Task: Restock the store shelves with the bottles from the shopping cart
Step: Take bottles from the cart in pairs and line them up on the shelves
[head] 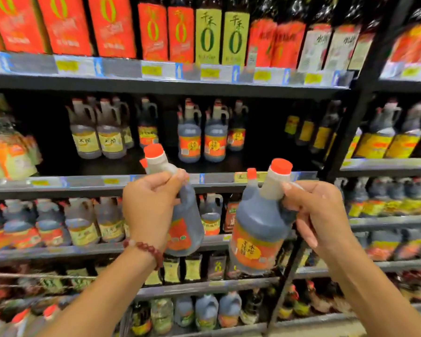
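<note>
Bottles fill both hands in front of the store shelving. The left hand (153,205) has its fingers curled round the handle and neck of a dark bottle (182,215) with an orange label and red cap, and that bottle leans, its cap tipped up and to the left, its base down and to the right. The right hand (319,215) grips the handle of a second bottle (260,229) of the same kind, held closer to upright with only a slight lean, label facing the camera. The two bottles hang side by side, apart from one another, just below the front edge of the middle shelf (219,178). On that shelf, up and ahead of both hands, stands a group of matching orange-label bottles (202,139), with bare dark shelf to its right and a narrower gap to its left. That is the relation the next move depends on: the open space lies above and beyond the hands, so each bottle must rise over the shelf lip and go in base first, long axis vertical. The left hand's bottle looks nearer the matching group but needs righting; the right hand's bottle sits almost below the bare stretch, so it is probably the easier to place. No shopping cart is in view.
</note>
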`<action>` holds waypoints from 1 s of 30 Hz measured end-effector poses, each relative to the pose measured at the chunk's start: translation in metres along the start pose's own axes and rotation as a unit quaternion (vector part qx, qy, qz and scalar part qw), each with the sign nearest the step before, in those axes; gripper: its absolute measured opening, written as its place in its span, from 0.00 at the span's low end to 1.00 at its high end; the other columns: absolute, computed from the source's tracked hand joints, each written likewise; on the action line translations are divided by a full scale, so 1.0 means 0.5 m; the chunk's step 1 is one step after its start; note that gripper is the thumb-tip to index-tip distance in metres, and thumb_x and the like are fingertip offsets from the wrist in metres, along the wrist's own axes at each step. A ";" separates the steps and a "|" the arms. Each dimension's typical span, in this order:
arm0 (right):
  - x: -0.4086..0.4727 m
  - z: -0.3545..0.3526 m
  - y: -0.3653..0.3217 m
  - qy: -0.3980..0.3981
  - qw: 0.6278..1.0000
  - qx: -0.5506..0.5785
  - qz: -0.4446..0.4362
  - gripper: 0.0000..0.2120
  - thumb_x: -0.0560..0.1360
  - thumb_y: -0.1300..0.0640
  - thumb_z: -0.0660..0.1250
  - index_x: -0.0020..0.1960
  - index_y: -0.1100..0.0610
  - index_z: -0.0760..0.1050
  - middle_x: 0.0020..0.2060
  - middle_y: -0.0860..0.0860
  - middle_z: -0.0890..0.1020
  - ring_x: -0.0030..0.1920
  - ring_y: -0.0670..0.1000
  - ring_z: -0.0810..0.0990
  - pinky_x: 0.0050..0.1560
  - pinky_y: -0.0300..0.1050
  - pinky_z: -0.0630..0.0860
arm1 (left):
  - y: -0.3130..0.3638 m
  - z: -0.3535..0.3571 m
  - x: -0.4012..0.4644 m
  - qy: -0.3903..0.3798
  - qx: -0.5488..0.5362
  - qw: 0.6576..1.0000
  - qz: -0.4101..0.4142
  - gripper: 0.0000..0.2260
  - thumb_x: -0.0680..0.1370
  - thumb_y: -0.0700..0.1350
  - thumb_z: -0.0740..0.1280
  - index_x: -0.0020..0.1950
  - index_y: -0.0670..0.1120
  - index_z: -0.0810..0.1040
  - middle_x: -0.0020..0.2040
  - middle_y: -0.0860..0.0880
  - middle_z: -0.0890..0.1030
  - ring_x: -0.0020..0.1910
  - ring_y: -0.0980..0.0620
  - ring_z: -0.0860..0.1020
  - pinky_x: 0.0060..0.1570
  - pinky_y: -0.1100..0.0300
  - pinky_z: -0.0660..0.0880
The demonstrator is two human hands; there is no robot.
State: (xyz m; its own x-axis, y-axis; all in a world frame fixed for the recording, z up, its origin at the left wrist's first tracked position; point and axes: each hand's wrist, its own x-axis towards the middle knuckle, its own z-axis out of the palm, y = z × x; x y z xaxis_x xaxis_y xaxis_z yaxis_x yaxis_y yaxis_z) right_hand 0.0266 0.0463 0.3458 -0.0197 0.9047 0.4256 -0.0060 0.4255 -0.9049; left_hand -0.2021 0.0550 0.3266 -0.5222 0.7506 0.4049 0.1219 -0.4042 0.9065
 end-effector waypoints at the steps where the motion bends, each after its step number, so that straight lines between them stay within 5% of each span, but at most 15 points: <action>1: 0.008 -0.012 0.004 0.010 1.000 -0.002 -0.007 0.21 0.71 0.56 0.65 0.27 0.66 0.63 0.18 0.53 0.64 0.09 0.47 0.59 0.18 0.28 0.49 | -0.002 0.020 0.004 -0.007 -0.010 1.000 -0.003 0.13 0.69 0.50 0.74 0.28 0.44 0.80 0.26 0.43 0.77 0.30 0.52 0.73 0.35 0.54 0.71; 4: 0.029 -0.042 0.022 0.044 0.999 -0.014 -0.023 0.24 0.70 0.56 0.67 0.28 0.72 0.62 0.15 0.52 0.61 0.09 0.47 0.58 0.18 0.30 0.49 | -0.009 0.074 0.018 -0.027 -0.019 0.999 -0.015 0.12 0.64 0.56 0.73 0.30 0.48 0.82 0.31 0.41 0.82 0.32 0.54 0.76 0.40 0.50 0.77; 9: 0.091 -0.079 0.052 0.096 0.994 -0.040 -0.033 0.23 0.75 0.60 0.64 0.30 0.76 0.63 0.22 0.72 0.66 0.11 0.50 0.56 0.18 0.29 0.52 | -0.042 0.161 0.062 -0.038 -0.082 0.996 -0.002 0.07 0.69 0.47 0.74 0.31 0.50 0.82 0.31 0.48 0.82 0.33 0.56 0.77 0.38 0.56 0.75; 14: 0.211 -0.091 0.076 0.130 0.988 -0.057 -0.068 0.21 0.70 0.55 0.63 0.27 0.69 0.64 0.23 0.60 0.68 0.10 0.49 0.59 0.17 0.29 0.52 | -0.067 0.251 0.146 -0.062 -0.134 0.989 0.008 0.08 0.69 0.46 0.74 0.30 0.51 0.82 0.28 0.55 0.81 0.33 0.57 0.77 0.39 0.58 0.75; 18: 0.310 -0.100 0.087 0.171 0.975 -0.080 -0.117 0.23 0.73 0.54 0.62 0.27 0.69 0.61 0.18 0.58 0.64 0.10 0.49 0.62 0.17 0.31 0.55 | -0.088 0.315 0.217 -0.062 -0.165 0.983 0.051 0.18 0.70 0.47 0.74 0.33 0.32 0.78 0.29 0.33 0.77 0.32 0.50 0.71 0.35 0.54 0.69; 21: 0.373 -0.105 0.111 0.194 0.962 -0.115 -0.153 0.23 0.75 0.54 0.60 0.30 0.70 0.64 0.18 0.58 0.65 0.11 0.51 0.65 0.17 0.32 0.57 | -0.103 0.360 0.263 -0.073 -0.187 0.977 0.068 0.25 0.68 0.51 0.73 0.32 0.28 0.72 0.26 0.35 0.71 0.32 0.50 0.66 0.35 0.55 0.65; 24: 0.420 -0.108 0.150 0.207 0.954 -0.132 -0.170 0.23 0.76 0.53 0.60 0.31 0.71 0.64 0.19 0.63 0.67 0.12 0.55 0.66 0.18 0.33 0.58 | -0.123 0.397 0.288 -0.067 -0.189 0.977 0.072 0.21 0.69 0.50 0.73 0.28 0.34 0.73 0.26 0.40 0.69 0.32 0.51 0.66 0.33 0.59 0.65; 27: 0.455 -0.112 0.191 0.206 0.952 -0.148 -0.174 0.23 0.77 0.54 0.59 0.30 0.69 0.65 0.16 0.58 0.66 0.13 0.54 0.67 0.19 0.33 0.60 | -0.144 0.422 0.305 -0.073 -0.157 0.982 0.077 0.19 0.71 0.49 0.72 0.28 0.36 0.73 0.25 0.34 0.69 0.32 0.52 0.65 0.32 0.59 0.63; 30: 0.479 -0.123 0.213 0.195 0.953 -0.154 -0.173 0.22 0.76 0.54 0.59 0.29 0.68 0.65 0.16 0.56 0.67 0.13 0.53 0.66 0.20 0.31 0.60 | -0.163 0.438 0.315 -0.091 -0.161 0.981 0.061 0.14 0.69 0.53 0.71 0.34 0.44 0.75 0.32 0.44 0.73 0.37 0.51 0.70 0.38 0.56 0.68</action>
State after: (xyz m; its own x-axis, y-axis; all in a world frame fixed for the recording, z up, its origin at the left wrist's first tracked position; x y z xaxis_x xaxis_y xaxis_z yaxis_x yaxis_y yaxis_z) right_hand 0.0826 0.3096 0.3514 0.3042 0.6226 0.7210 0.3509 0.6304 -0.6925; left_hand -0.1093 0.3204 0.3427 -0.3581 0.7548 0.5496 -0.1135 -0.6195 0.7768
